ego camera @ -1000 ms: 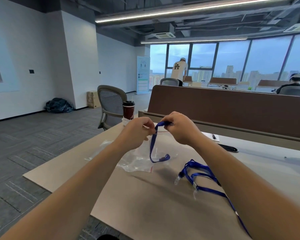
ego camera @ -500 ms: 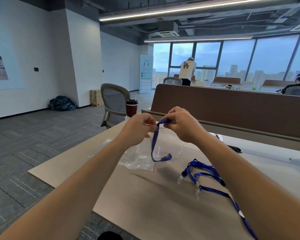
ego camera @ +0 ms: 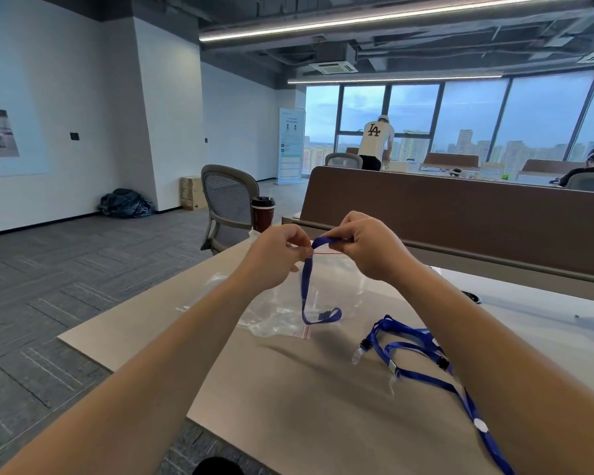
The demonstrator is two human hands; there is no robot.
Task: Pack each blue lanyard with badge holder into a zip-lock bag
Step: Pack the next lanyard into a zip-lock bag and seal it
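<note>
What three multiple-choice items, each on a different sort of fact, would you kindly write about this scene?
1. Where is the cup? A. beyond the left hand, by the chair; B. on the floor; C. on the windowsill.
2. What colour is the bag's zip line? A. green; B. red; C. black.
3. How is the bag held? A. lying flat; B. hanging from one hand; C. pinched by both hands.
Key: A, it stands past that hand; B, a red line crosses its top; C, the left hand and the right hand both pinch its top.

Coffee cup beside office chair
</note>
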